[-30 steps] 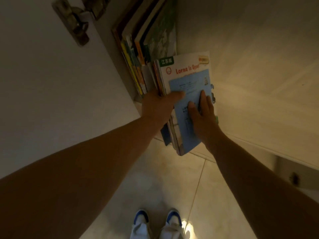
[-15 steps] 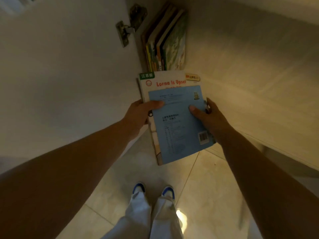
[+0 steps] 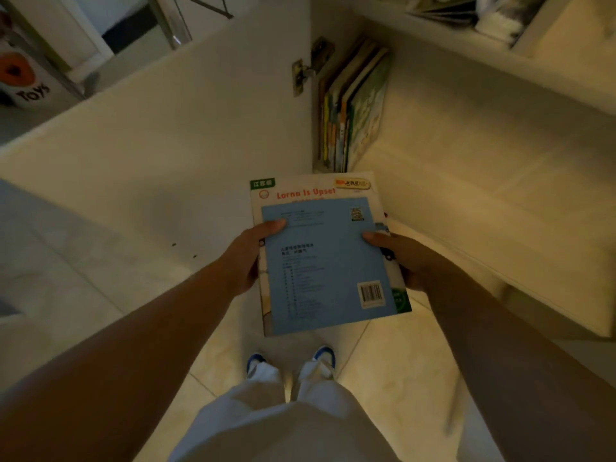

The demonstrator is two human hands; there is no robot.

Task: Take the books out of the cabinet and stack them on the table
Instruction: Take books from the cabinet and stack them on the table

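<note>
Head view: looking down past both forearms at a handful of books held out over a tiled floor [image 3: 383, 388].
Held books: a small stack of thin books [image 3: 328, 261], a blue back cover with a barcode on top, and a white cover reading "Lorna Is Upset" showing above it; the stack is roughly flat and clear of the cabinet.
Left hand: the left hand [image 3: 245, 258] grips the stack's left edge, thumb lying on the blue cover, fingers curled out of sight beneath.
Right hand: the right hand [image 3: 398, 256] grips the right edge the same way, thumb on top, fingers under.
Stack relative to hands: it sits between the two hands, its far end reaching beyond the thumbs and its near end back over the wrists.
Books in the cabinet: a row of books [image 3: 350, 108] stands upright, leaning slightly, at the left end of the cabinet shelf [image 3: 466, 155], beyond the held stack and apart from it.
Cabinet door: the open cabinet door [image 3: 166, 161] stands to the left, its hinge [image 3: 305, 73] beside the row.
Elsewhere: a box marked "Toys" [image 3: 23, 81] at upper left; blue-and-white shoes [image 3: 290, 360] below.
</note>
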